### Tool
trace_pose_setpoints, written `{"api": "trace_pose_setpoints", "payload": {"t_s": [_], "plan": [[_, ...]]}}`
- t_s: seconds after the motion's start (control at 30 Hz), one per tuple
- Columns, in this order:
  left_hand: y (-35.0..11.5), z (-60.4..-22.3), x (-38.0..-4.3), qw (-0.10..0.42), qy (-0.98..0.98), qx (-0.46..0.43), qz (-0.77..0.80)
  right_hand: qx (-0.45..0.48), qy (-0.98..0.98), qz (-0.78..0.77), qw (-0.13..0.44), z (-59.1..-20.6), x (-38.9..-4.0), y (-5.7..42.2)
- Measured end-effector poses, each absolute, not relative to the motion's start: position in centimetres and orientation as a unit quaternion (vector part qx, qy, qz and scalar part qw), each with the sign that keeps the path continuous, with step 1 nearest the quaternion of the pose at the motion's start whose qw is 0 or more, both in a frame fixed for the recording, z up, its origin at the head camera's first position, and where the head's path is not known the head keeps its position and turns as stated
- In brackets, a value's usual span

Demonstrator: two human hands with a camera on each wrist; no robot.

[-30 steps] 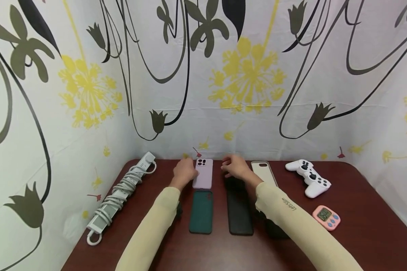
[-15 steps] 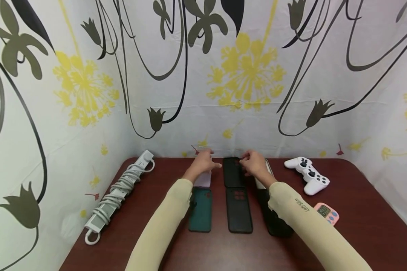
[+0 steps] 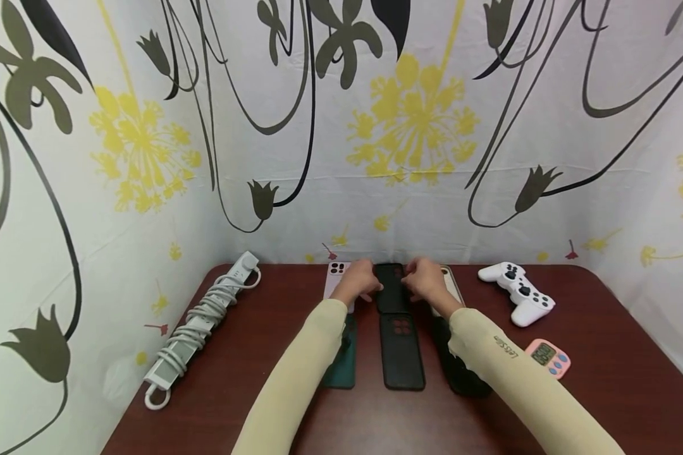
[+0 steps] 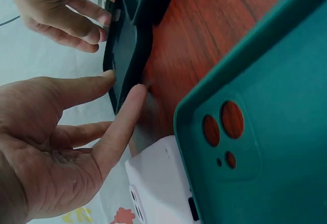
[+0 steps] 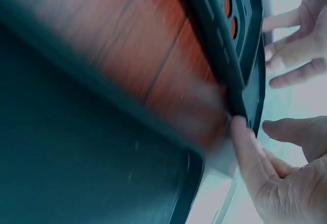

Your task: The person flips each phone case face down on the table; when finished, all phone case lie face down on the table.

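Observation:
A black phone case [image 3: 391, 289] lies in the back row, its inside facing up. My left hand [image 3: 358, 281] is at its left side; in the left wrist view the extended index finger [image 4: 125, 119] and thumb reach its edge. On the opposite side is my right hand [image 3: 425, 278], with the index fingertip [image 5: 238, 124] right at the case's rim in the right wrist view. A second black phone case [image 3: 402, 354] with camera holes lies directly in front. The green phone case [image 4: 276, 122] and a pale purple phone [image 3: 337, 270] lie left of these, partly hidden by my left arm.
Right of the black cases are a cream phone case [image 3: 451, 284] and another black case [image 3: 461, 366], both partly covered by my right arm. A white game controller [image 3: 516, 294] and pink timer [image 3: 548, 357] lie farther right. A cord-wrapped power strip [image 3: 202, 328] lies left.
My left hand has moved right from the purple phone to the black case's left edge. My right hand has shifted right to the opposite edge, uncovering the case.

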State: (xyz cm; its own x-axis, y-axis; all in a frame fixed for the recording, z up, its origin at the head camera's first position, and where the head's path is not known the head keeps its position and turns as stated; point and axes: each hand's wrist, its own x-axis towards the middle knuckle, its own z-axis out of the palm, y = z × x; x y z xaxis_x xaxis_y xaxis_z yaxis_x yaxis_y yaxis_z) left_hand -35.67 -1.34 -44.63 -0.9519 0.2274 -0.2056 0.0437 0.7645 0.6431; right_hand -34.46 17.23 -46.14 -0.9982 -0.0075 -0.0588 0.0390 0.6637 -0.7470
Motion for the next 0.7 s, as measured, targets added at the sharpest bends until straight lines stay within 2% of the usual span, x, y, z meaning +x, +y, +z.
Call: {"api": "trace_pose_setpoints", "payload": {"t_s": [0.47, 0.7], "plan": [[-0.72, -45.02, -35.80, 0.108, 0.935, 0.045, 0.335, 0.005, 0.929, -0.370, 0.014, -46.48, -34.19, 16.16], [-0.53, -45.48, -36.00, 0.119, 0.919, 0.034, 0.374, 0.009, 0.922, -0.387, 0.021, -46.89, -34.17, 16.76]]}}
